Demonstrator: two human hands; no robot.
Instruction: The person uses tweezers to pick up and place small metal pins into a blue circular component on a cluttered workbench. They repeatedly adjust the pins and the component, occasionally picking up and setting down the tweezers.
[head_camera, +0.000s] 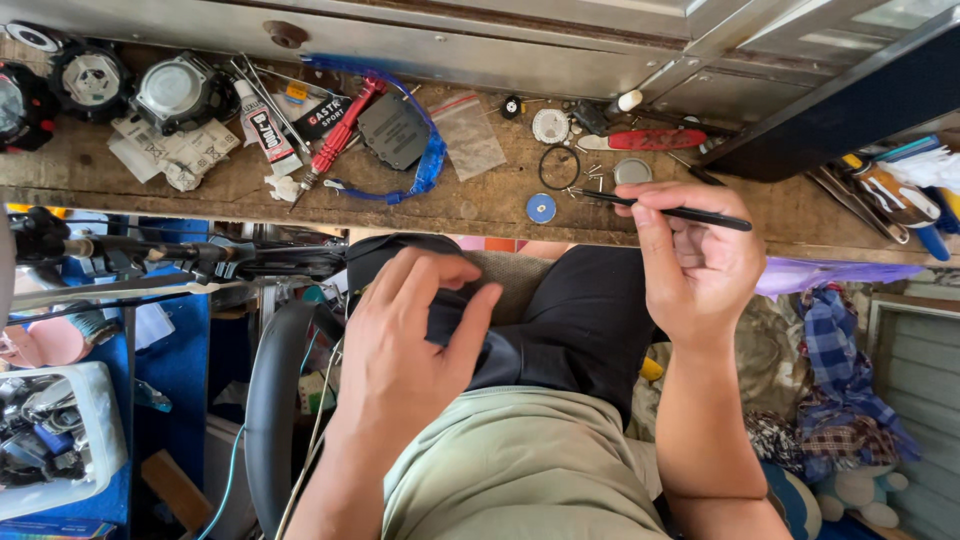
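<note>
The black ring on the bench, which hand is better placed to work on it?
Probably the right hand: it holds a thin black tool whose tip lies beside the black ring. The left hand rests on the lap.

Thin black tool (680, 211) lies level over the workbench edge.

A wooden workbench (250, 185) runs across the upper part of the frame; watch cases (170, 92) sit at its upper left, a glue tube (266, 125) just right of them, a screwdriver (335, 140) beside that; a small plastic bag (470, 135) lies near the centre; a rubber ring (558, 167) sits right of the bag, a small disc (541, 208) below it; the right hand (695, 255) holds a thin tool (670, 210) at the bench's near edge, centre right; the left hand (410, 330) lies below the bench, centre, on the lap (570, 320); a plastic tub (95, 430) is at lower left.
</note>
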